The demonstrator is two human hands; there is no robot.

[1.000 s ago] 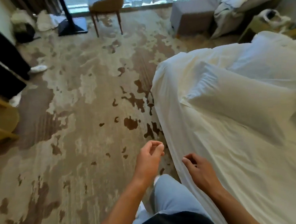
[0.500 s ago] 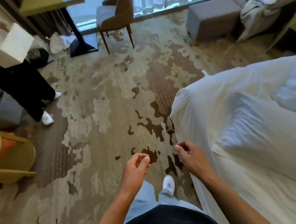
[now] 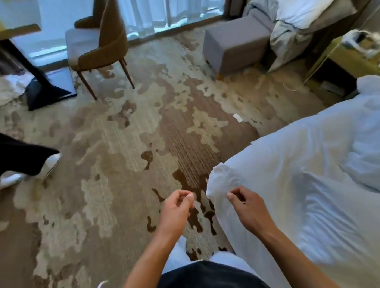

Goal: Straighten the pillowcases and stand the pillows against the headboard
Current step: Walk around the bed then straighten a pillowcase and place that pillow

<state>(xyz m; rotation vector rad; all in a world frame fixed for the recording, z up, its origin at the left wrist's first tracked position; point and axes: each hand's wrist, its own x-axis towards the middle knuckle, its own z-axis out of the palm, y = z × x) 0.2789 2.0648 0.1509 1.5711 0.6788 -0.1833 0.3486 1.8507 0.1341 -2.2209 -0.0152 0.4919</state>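
Note:
The bed (image 3: 274, 161), covered in a white sheet, fills the lower right. A white pillow (image 3: 335, 206) lies flat on it, and a rumpled white mass (image 3: 376, 154) lies beyond it; I cannot tell whether that mass is a pillow or bedding. No headboard is in view. My left hand (image 3: 177, 209) hangs over the carpet with its fingers loosely curled and holds nothing. My right hand (image 3: 246, 207) is at the bed's near corner, fingers loosely curled, its thumb against the sheet, with no clear hold on it.
A person's legs (image 3: 19, 163) in black trousers and white shoes stand at the left. Farther off are a brown chair (image 3: 103, 49), a black table base (image 3: 48, 90), a grey ottoman (image 3: 234, 45) and a nightstand (image 3: 346, 65). White linen (image 3: 3, 88) lies on the patterned carpet.
My view has swung left and up across the room, so the bed now sits farther to the right. Both hands stay loosely curled. The person at the left has stepped across.

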